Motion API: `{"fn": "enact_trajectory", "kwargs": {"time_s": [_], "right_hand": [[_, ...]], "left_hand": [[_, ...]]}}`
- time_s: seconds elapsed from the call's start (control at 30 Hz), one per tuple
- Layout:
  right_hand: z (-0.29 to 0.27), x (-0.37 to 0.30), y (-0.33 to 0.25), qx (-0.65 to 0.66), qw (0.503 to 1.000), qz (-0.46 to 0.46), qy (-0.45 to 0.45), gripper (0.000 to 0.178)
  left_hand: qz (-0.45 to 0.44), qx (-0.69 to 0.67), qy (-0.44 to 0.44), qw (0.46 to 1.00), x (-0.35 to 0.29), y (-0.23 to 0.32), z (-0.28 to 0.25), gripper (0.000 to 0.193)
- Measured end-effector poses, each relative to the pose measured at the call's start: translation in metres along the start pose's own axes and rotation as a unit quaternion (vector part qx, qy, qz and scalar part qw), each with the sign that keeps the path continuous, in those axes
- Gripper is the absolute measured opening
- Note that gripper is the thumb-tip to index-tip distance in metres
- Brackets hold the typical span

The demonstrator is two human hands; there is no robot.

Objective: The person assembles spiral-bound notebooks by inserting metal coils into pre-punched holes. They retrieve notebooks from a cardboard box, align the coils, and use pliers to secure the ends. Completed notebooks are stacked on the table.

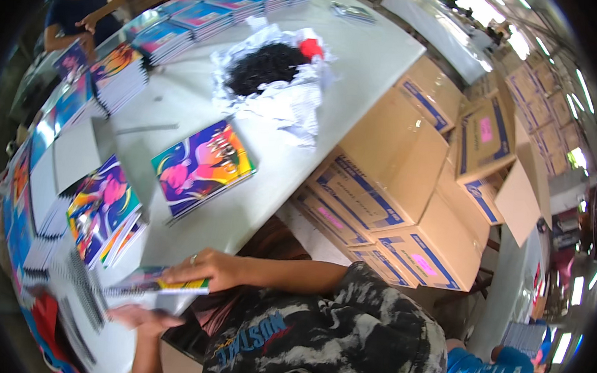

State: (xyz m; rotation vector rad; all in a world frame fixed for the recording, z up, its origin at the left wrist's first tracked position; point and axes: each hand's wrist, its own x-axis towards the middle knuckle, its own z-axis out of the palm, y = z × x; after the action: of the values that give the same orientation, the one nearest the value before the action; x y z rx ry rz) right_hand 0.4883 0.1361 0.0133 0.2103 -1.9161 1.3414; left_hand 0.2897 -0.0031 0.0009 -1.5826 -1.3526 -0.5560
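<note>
My right hand (pixel 210 270) grips a colourful notebook (pixel 197 287) at the table's near edge, its fingers laid over the top cover. The notebook is seen nearly edge-on. Just below it, my left hand (pixel 144 317) is slightly blurred, with fingers stretched out beside the notebook; whether it touches the notebook is unclear. Loose dark binding coils (pixel 81 280) lie left of the hands. Beyond them stands a small pile of spiral notebooks (pixel 101 210) with purple, pink and yellow covers. One more spiral notebook (pixel 203 168) lies flat, apart from the pile.
White crumpled wrapping (pixel 299 109) holds a tangle of black strands (pixel 264 68) and a red piece (pixel 311 49). Notebook stacks (pixel 199 20) line the table's far and left sides. Cardboard boxes (pixel 387 164) are piled at right. A person (pixel 85 13) stands across the table.
</note>
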Motion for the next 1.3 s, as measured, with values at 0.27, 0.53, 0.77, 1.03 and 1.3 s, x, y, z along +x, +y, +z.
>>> {"fn": "enact_trajectory", "kwargs": {"time_s": [0.27, 0.53, 0.77, 1.03, 1.3], "right_hand": [[-0.001, 0.001, -0.01, -0.033, 0.999, -0.007, 0.008, 0.059], [0.007, 0.004, -0.005, -0.021, 1.0, 0.014, 0.014, 0.062], [0.033, -0.004, 0.006, -0.044, 0.975, 0.212, -0.043, 0.052], [0.03, 0.006, 0.001, -0.085, 0.995, 0.038, 0.034, 0.051], [0.023, 0.016, 0.003, -0.1, 0.995, 0.007, 0.027, 0.048]], "left_hand": [[-0.007, -0.029, -0.064, 0.997, -0.064, 0.0, 0.004, 0.089], [-0.025, -0.076, -0.08, 0.994, -0.068, 0.022, -0.001, 0.084], [-0.058, -0.142, -0.098, 0.983, -0.025, 0.038, 0.0, 0.08], [-0.07, -0.167, -0.109, 0.977, 0.039, 0.036, -0.008, 0.095], [-0.108, -0.35, -0.079, 0.927, 0.037, 0.058, 0.001, 0.103]]}}
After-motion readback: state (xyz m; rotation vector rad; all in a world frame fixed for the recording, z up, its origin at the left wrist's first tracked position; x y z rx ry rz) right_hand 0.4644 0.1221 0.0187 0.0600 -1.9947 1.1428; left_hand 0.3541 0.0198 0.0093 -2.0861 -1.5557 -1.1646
